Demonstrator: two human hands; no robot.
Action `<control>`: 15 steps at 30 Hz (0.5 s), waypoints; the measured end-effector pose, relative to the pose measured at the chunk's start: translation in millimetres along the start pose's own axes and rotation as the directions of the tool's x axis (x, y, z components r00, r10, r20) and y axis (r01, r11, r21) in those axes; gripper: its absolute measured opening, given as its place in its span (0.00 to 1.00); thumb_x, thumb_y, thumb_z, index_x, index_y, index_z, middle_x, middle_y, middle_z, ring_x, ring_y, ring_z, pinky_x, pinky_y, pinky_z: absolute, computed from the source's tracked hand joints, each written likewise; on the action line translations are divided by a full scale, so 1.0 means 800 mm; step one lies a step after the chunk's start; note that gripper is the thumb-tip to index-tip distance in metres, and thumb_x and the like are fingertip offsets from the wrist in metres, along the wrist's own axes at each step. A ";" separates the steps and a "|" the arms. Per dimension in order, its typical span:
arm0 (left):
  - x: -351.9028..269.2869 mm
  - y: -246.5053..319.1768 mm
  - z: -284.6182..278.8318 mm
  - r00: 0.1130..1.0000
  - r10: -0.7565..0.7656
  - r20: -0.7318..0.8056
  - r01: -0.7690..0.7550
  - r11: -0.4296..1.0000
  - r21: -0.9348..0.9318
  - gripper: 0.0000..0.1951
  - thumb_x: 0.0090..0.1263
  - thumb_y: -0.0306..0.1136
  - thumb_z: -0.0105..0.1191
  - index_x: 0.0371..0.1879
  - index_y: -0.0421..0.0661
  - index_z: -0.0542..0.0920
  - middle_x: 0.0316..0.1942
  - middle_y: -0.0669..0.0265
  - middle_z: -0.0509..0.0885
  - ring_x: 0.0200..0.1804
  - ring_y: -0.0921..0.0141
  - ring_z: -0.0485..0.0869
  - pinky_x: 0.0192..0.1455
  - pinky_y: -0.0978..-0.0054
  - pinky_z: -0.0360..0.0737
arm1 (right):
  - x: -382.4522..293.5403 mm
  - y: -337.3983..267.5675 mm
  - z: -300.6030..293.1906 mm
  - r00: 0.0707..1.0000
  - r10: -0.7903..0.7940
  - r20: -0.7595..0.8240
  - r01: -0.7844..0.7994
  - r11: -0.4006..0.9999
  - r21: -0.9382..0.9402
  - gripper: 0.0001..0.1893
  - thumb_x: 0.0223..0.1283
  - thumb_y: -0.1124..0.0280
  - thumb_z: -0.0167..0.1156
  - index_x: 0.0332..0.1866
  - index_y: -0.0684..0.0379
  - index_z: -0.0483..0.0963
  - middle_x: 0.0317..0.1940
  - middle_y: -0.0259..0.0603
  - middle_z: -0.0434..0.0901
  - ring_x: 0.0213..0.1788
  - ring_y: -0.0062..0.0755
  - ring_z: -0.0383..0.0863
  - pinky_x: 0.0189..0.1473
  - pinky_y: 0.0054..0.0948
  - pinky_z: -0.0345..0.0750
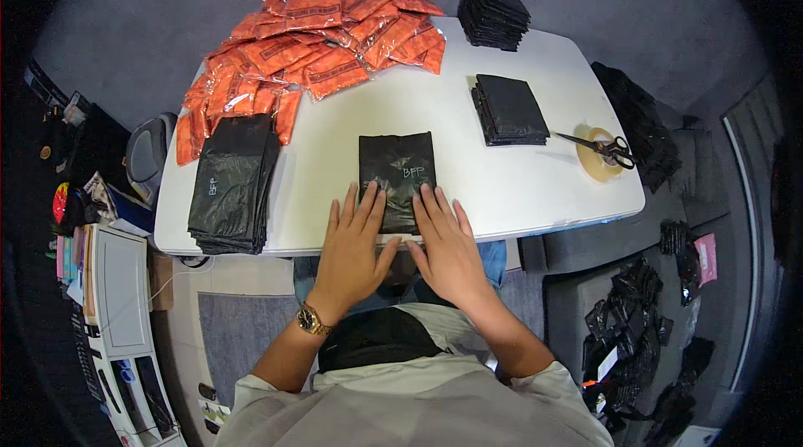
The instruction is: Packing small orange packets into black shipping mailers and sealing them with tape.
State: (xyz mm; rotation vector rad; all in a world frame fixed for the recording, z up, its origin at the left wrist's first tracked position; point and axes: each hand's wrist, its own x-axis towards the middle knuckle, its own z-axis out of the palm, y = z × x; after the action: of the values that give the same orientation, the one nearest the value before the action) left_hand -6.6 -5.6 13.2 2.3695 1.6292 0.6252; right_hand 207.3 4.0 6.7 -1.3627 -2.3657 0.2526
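A black plastic bag [396, 152] lies flat near the table's front edge, with short pale lettering on its face. My left hand [354, 240] rests with spread fingers over its lower left side. Over the lower right side lies my right hand [448, 240], palm down, fingers apart. Neither hand grasps anything; both thumbs point inward below the bag. To the left stands a thick stack of similar black bags [229, 183], the top one also lettered. Behind it spreads a heap of orange packets in clear wrapping [339, 39].
On the white table [376, 114], a smaller stack of black bags [511, 109] sits right of centre. A taller stack [494, 11] stands at the far edge. Scissors [605, 149] lie across a roll of clear tape [593, 168]. More black plastic [627, 321] covers a grey sofa at right.
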 end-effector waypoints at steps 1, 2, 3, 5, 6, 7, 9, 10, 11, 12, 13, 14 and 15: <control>-0.009 0.002 0.000 1.000 -0.003 0.000 0.003 1.000 0.000 0.39 0.83 0.43 0.59 0.88 0.38 0.63 0.91 0.47 0.59 0.91 0.41 0.53 0.91 0.36 0.50 | -0.006 0.000 -0.002 1.000 -0.002 0.002 0.002 1.000 0.002 0.37 0.81 0.60 0.63 0.86 0.69 0.63 0.88 0.62 0.62 0.91 0.60 0.58 0.91 0.59 0.52; -0.018 0.003 -0.001 1.000 -0.019 0.006 0.019 0.999 0.029 0.40 0.83 0.45 0.59 0.88 0.38 0.63 0.91 0.47 0.59 0.92 0.41 0.53 0.91 0.36 0.49 | -0.012 0.001 -0.004 1.000 0.009 0.007 -0.010 1.000 0.026 0.37 0.80 0.60 0.63 0.86 0.70 0.63 0.88 0.61 0.62 0.91 0.59 0.58 0.91 0.58 0.52; -0.022 0.003 -0.002 0.999 -0.032 0.014 0.031 0.998 0.059 0.40 0.83 0.46 0.58 0.89 0.38 0.63 0.91 0.47 0.59 0.92 0.42 0.53 0.92 0.36 0.48 | -0.016 0.000 -0.004 1.000 0.024 0.010 -0.024 0.998 0.050 0.38 0.80 0.60 0.63 0.86 0.70 0.63 0.88 0.60 0.62 0.92 0.58 0.57 0.91 0.58 0.52; -0.023 0.006 -0.003 1.000 -0.025 0.005 0.025 0.999 0.037 0.41 0.83 0.48 0.58 0.89 0.38 0.62 0.91 0.47 0.60 0.92 0.42 0.53 0.92 0.36 0.48 | -0.013 -0.005 -0.006 0.999 0.046 0.020 -0.047 0.998 0.042 0.37 0.80 0.60 0.62 0.86 0.70 0.63 0.88 0.59 0.62 0.92 0.57 0.56 0.91 0.58 0.52; -0.022 0.008 -0.002 1.000 -0.018 -0.005 0.018 1.000 0.015 0.43 0.83 0.50 0.58 0.89 0.37 0.61 0.91 0.46 0.60 0.92 0.43 0.53 0.92 0.36 0.47 | -0.009 -0.007 -0.008 0.997 0.069 0.030 -0.070 0.997 0.032 0.37 0.81 0.60 0.62 0.87 0.70 0.62 0.89 0.59 0.61 0.92 0.57 0.56 0.91 0.58 0.52; -0.016 0.012 -0.003 1.000 -0.019 -0.003 0.019 1.000 0.014 0.43 0.83 0.50 0.58 0.89 0.37 0.61 0.91 0.46 0.60 0.92 0.43 0.53 0.92 0.36 0.47 | -0.002 -0.009 -0.007 0.997 0.070 0.032 -0.071 0.997 0.033 0.37 0.81 0.60 0.62 0.87 0.70 0.62 0.89 0.59 0.61 0.92 0.57 0.56 0.91 0.58 0.52; 0.010 0.018 -0.004 0.996 0.079 -0.029 -0.080 0.997 -0.006 0.45 0.83 0.57 0.57 0.86 0.33 0.65 0.89 0.45 0.64 0.91 0.44 0.57 0.91 0.34 0.49 | 0.022 -0.015 -0.004 0.998 0.065 0.011 -0.066 0.997 0.041 0.36 0.83 0.61 0.57 0.87 0.70 0.62 0.89 0.58 0.60 0.92 0.58 0.55 0.90 0.58 0.53; 0.024 0.014 0.004 0.994 0.100 -0.049 -0.099 0.995 0.022 0.49 0.82 0.64 0.55 0.86 0.32 0.65 0.89 0.44 0.64 0.91 0.45 0.57 0.91 0.33 0.48 | 0.035 -0.012 -0.001 0.998 0.066 0.014 -0.066 0.997 0.041 0.36 0.83 0.61 0.57 0.87 0.70 0.62 0.89 0.58 0.60 0.92 0.58 0.55 0.90 0.58 0.53; 0.038 0.010 0.006 0.994 0.098 -0.047 -0.097 0.995 0.020 0.49 0.82 0.64 0.55 0.86 0.32 0.65 0.89 0.44 0.64 0.91 0.45 0.57 0.91 0.33 0.48 | 0.051 -0.006 0.005 0.999 0.037 -0.033 -0.037 0.999 0.021 0.35 0.84 0.61 0.55 0.87 0.70 0.61 0.89 0.58 0.60 0.93 0.57 0.54 0.90 0.58 0.53; 0.053 0.004 0.008 0.993 0.100 -0.055 -0.096 0.993 0.065 0.49 0.82 0.65 0.53 0.86 0.32 0.65 0.88 0.44 0.65 0.91 0.45 0.57 0.91 0.33 0.48 | 0.062 0.002 0.012 0.997 0.006 -0.080 -0.007 1.000 -0.001 0.34 0.85 0.61 0.52 0.88 0.70 0.61 0.90 0.58 0.59 0.93 0.57 0.54 0.90 0.58 0.53; 0.062 0.001 0.009 0.993 0.102 -0.062 -0.095 0.989 0.109 0.50 0.82 0.67 0.52 0.86 0.32 0.65 0.88 0.43 0.65 0.91 0.46 0.57 0.91 0.32 0.47 | 0.068 0.009 0.017 0.997 0.007 -0.079 -0.007 1.000 0.001 0.34 0.85 0.61 0.52 0.88 0.70 0.61 0.90 0.58 0.59 0.93 0.57 0.54 0.90 0.58 0.53; 0.066 0.001 0.008 0.998 0.066 0.003 -0.066 0.992 0.104 0.49 0.83 0.64 0.51 0.89 0.35 0.60 0.91 0.44 0.60 0.93 0.46 0.53 0.92 0.34 0.44 | 0.073 0.015 0.022 0.998 0.001 -0.061 0.000 1.000 0.006 0.34 0.85 0.61 0.50 0.88 0.70 0.60 0.90 0.58 0.59 0.93 0.56 0.54 0.91 0.58 0.52; 0.067 -0.002 0.012 0.998 0.065 0.007 -0.065 0.992 0.105 0.49 0.83 0.64 0.51 0.89 0.35 0.60 0.91 0.44 0.60 0.93 0.46 0.53 0.92 0.34 0.44 | 0.076 0.019 0.026 0.999 -0.005 -0.042 0.006 1.000 0.012 0.34 0.86 0.61 0.49 0.88 0.69 0.60 0.90 0.57 0.59 0.93 0.55 0.54 0.91 0.58 0.52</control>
State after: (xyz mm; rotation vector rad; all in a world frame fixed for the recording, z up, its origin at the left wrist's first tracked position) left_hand 12.6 45.5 16.7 2.5052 1.6272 0.5591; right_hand 183.3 64.7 -2.4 -1.3423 -2.3291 0.2343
